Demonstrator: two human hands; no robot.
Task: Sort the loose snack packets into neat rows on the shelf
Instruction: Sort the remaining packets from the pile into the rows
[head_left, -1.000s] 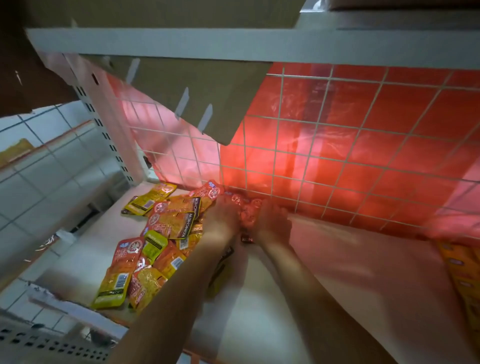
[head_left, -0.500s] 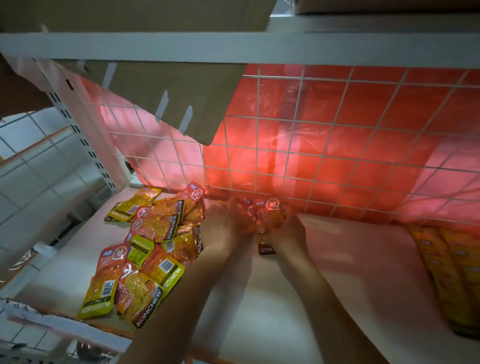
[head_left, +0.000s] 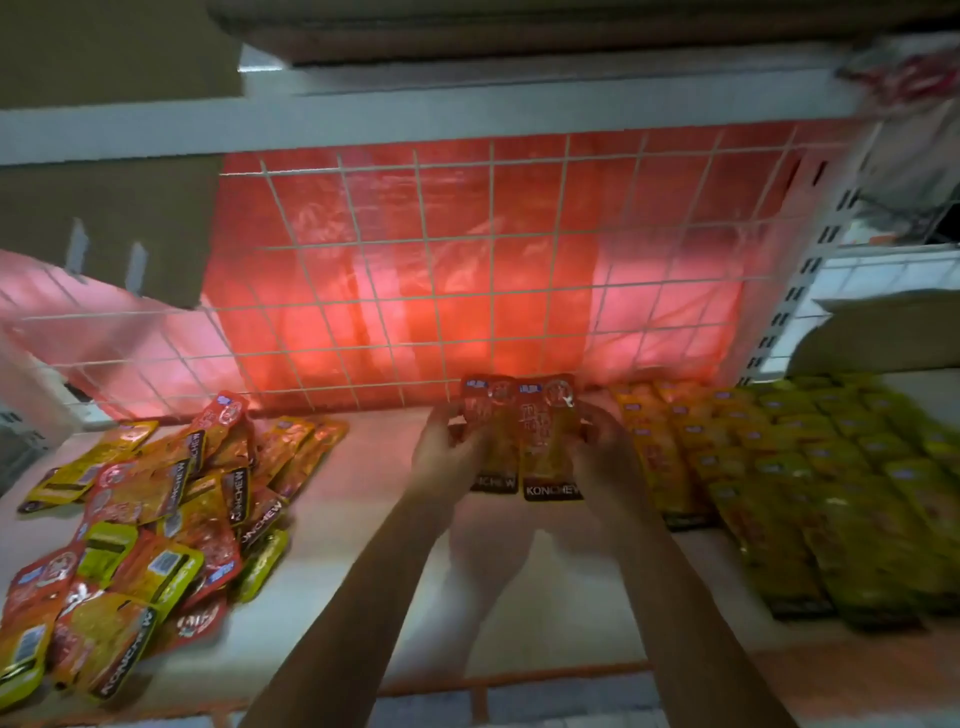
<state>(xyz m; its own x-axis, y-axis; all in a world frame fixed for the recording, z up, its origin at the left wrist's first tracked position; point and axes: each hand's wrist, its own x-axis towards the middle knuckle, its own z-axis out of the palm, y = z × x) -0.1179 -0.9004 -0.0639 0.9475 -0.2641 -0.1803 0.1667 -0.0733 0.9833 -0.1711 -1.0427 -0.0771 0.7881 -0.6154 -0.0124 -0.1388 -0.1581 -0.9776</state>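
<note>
Two red snack packets (head_left: 524, 436) held side by side above the middle of the shelf (head_left: 363, 519), near the wire grid back (head_left: 467, 270). Left hand (head_left: 449, 457) pinching the left packet's edge, right hand (head_left: 605, 452) pinching the right one's. Loose pile of packets (head_left: 150, 514) heaped at left; neat rows of yellow packets (head_left: 810, 478) laid out at right.

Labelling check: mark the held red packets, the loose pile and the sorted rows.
held red packets (head_left: 540, 441), head view, front face
loose pile (head_left: 156, 519), head view, middle
sorted rows (head_left: 810, 478), head view, yellow packet tops
</note>
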